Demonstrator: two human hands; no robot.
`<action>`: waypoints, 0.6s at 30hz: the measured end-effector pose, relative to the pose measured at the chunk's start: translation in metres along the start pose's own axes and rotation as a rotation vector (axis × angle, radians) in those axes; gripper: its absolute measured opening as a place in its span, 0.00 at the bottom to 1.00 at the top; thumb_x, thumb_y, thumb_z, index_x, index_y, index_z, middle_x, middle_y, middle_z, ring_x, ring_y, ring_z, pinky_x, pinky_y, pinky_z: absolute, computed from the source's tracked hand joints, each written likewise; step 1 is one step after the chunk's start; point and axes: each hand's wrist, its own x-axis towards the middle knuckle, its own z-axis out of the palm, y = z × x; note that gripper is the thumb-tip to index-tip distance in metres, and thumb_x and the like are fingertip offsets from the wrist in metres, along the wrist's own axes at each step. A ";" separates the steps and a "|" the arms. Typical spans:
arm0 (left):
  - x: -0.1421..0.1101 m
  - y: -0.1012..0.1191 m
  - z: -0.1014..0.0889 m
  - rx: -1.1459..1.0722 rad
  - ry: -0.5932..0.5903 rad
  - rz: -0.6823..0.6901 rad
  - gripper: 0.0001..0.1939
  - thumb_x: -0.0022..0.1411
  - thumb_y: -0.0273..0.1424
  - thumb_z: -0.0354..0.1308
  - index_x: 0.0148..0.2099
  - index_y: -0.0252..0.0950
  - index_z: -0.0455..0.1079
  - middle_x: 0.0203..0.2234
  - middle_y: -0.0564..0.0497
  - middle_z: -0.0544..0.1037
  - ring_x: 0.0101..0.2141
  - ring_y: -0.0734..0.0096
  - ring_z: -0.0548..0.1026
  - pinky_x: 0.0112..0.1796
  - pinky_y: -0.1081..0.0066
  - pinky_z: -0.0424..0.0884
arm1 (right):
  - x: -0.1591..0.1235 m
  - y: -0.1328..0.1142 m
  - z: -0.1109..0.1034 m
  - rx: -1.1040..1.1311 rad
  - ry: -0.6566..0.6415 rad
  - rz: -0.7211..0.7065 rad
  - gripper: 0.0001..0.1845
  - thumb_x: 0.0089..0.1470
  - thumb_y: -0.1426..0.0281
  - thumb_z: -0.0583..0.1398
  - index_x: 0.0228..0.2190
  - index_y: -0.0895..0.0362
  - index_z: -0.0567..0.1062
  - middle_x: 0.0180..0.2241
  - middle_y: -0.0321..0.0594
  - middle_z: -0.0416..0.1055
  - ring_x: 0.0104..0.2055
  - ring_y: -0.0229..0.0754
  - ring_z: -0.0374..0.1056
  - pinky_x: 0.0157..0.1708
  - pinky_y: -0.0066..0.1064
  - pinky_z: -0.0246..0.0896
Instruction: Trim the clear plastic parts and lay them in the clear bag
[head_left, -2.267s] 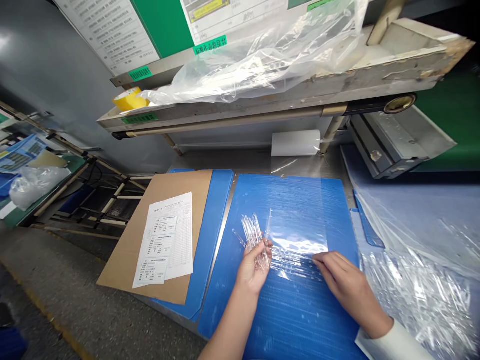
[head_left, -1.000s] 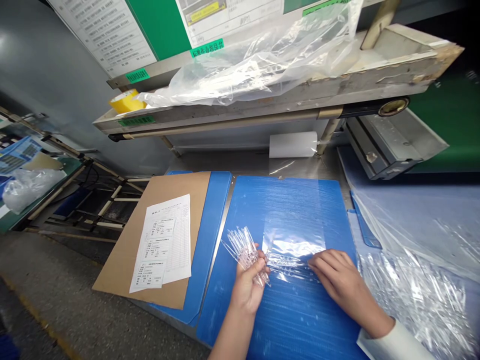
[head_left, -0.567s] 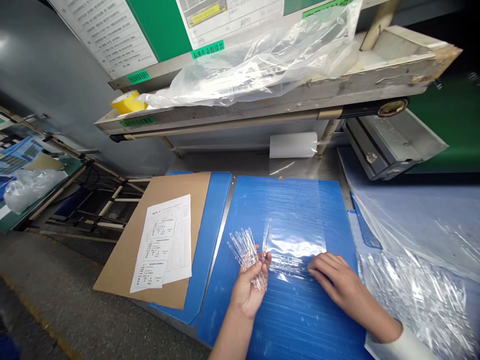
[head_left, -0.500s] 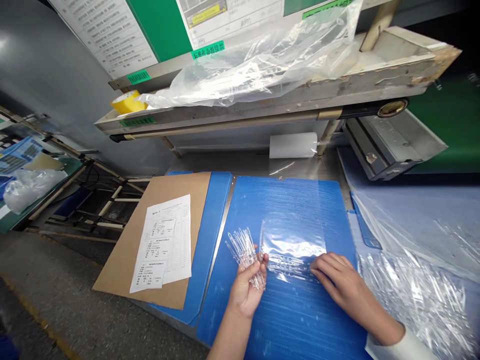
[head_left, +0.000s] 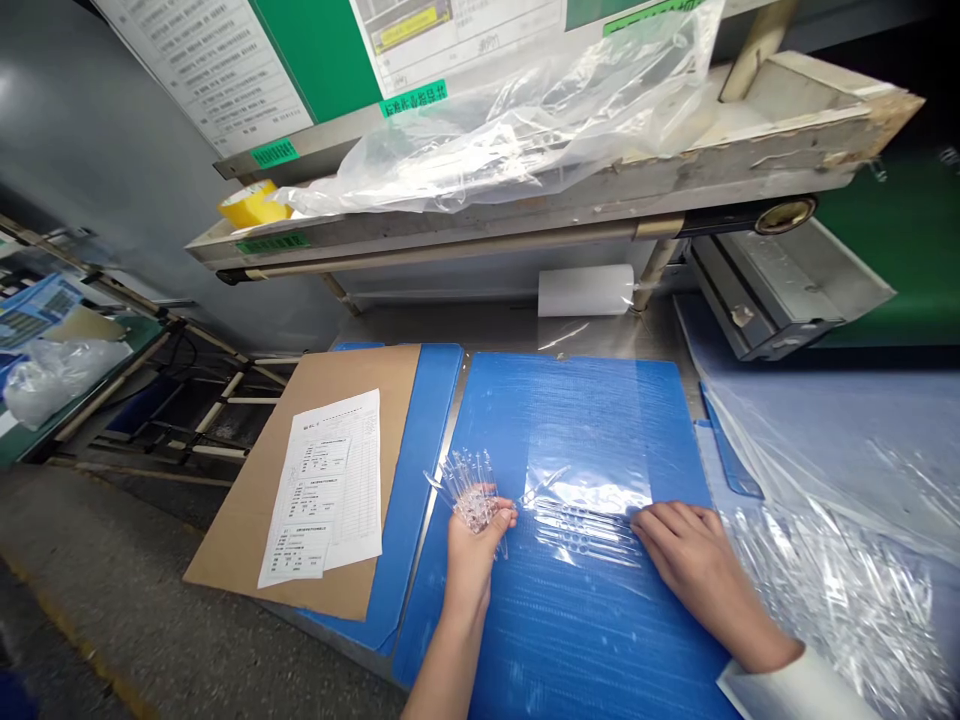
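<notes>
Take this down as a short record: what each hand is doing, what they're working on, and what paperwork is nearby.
Left: left hand grips a bunch of clear plastic tubes
Right: right hand lies flat on a clear plastic bag, open, fingers at its edge
Bag contents: clear tubes in rows, near the right hand
Work surface: blue corrugated board
Paperwork: printed form on a brown cardboard sheet, left of the board

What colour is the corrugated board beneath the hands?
The corrugated board is blue, clearest in the head view.
</notes>
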 end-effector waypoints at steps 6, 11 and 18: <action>0.005 -0.004 -0.001 0.098 0.012 0.023 0.19 0.40 0.30 0.67 0.37 0.33 0.69 0.23 0.52 0.77 0.25 0.71 0.75 0.31 0.72 0.71 | 0.004 0.000 0.001 -0.018 -0.014 -0.002 0.13 0.60 0.71 0.46 0.29 0.56 0.68 0.26 0.39 0.67 0.31 0.42 0.61 0.36 0.36 0.49; 0.004 -0.004 0.000 0.171 0.016 0.032 0.16 0.42 0.29 0.65 0.36 0.32 0.69 0.24 0.51 0.77 0.26 0.70 0.75 0.32 0.71 0.71 | 0.005 0.000 -0.001 -0.028 -0.016 -0.007 0.14 0.61 0.71 0.46 0.29 0.57 0.68 0.26 0.39 0.67 0.30 0.41 0.61 0.36 0.36 0.49; -0.001 -0.001 0.002 0.265 -0.006 0.059 0.12 0.45 0.30 0.63 0.34 0.33 0.70 0.25 0.50 0.77 0.28 0.69 0.75 0.35 0.71 0.70 | 0.004 -0.001 -0.001 -0.025 -0.034 -0.004 0.15 0.61 0.70 0.45 0.29 0.57 0.69 0.27 0.39 0.67 0.31 0.41 0.61 0.37 0.37 0.49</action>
